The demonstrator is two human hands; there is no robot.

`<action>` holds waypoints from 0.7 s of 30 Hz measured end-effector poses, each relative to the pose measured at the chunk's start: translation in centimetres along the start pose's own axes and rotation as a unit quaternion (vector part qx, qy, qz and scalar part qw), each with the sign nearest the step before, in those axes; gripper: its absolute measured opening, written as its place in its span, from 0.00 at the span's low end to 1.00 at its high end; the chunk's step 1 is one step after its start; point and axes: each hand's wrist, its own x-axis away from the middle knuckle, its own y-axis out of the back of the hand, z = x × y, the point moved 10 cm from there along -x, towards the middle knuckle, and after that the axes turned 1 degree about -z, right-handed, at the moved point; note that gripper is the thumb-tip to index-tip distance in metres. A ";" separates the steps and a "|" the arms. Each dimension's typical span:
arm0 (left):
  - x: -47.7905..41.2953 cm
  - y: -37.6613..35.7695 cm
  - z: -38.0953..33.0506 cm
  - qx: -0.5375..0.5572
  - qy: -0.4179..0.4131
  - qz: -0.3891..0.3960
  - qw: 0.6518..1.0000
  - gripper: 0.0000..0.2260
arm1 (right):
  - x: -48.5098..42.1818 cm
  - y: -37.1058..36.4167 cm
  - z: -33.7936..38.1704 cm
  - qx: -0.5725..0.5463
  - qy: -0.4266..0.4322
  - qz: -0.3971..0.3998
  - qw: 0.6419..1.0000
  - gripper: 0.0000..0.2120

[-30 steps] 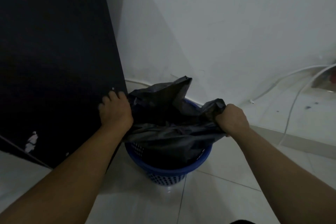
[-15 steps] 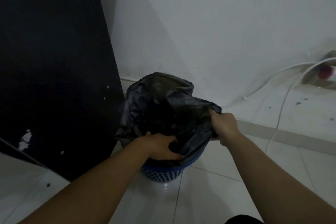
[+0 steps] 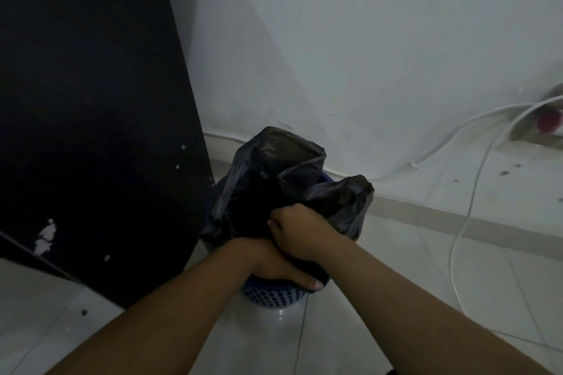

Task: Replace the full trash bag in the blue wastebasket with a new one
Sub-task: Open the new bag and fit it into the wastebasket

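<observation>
Down at floor level, seen from the person's own eyes, both bare forearms reach forward and slightly inward toward a blue wastebasket (image 3: 275, 295) that stands on pale floor tiles (image 3: 380, 298), close to a white wall (image 3: 365, 55) and just beside a tall black panel (image 3: 91, 100) on the left. Only the near lower part of the basket shows, a perforated blue wall; the rest is covered by a black trash bag (image 3: 274, 179) whose loose top rises crumpled above the rim, with one flap standing up at the back and another bunched to the right.

The two hands meet over the near edge of the basket. The left hand (image 3: 283, 268) lies lower, palm turned toward the bag, fingers curled around the dark plastic at the rim; its thumb tip shows pressed against the bag above the basket wall. The right hand (image 3: 301, 231) sits on top of the left wrist, back of the hand facing up, closed into a fist around a gathered fold of the bag. The forearms cross slightly at the wrists.

Off to the right, white cables (image 3: 469, 201) trail along the floor and up the wall toward a blurred reddish object (image 3: 550, 123) at the frame's edge.
</observation>
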 end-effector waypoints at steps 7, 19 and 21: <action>0.7 -0.3 0.5 0.049 -0.050 0.013 0.997 0.46 | -1.0 -3.6 -7.0 0.111 -0.137 0.140 0.974 0.35; 3.6 7.8 5.7 -0.104 0.130 -0.174 0.971 0.28 | 5.4 -1.3 -12.7 -0.048 -0.339 0.150 0.928 0.62; 4.0 7.9 6.3 -0.159 0.161 -0.158 0.961 0.36 | 6.0 -1.8 -12.2 -0.081 -0.319 0.146 0.933 0.59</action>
